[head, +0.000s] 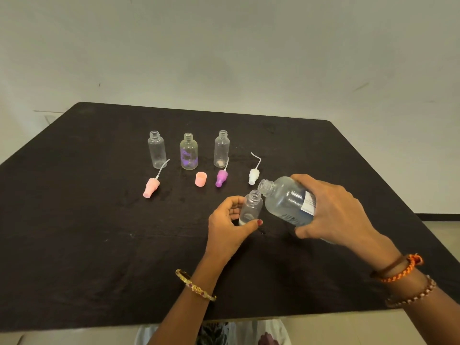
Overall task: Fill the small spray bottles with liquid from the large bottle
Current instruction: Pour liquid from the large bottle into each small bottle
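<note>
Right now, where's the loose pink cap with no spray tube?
In the head view it stands on the black table, centre: the pink cap sits just in front of the purple-patterned bottle, beside the purple spray head.

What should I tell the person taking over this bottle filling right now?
Left hand grips a small clear plastic spray bottle upright on the black table.
Right hand holds the large clear labelled bottle, tilted, mouth just above it.
Done: all caps off.
Left: three small clear bottles at the back look empty; fill all, refit the spray heads.
</note>
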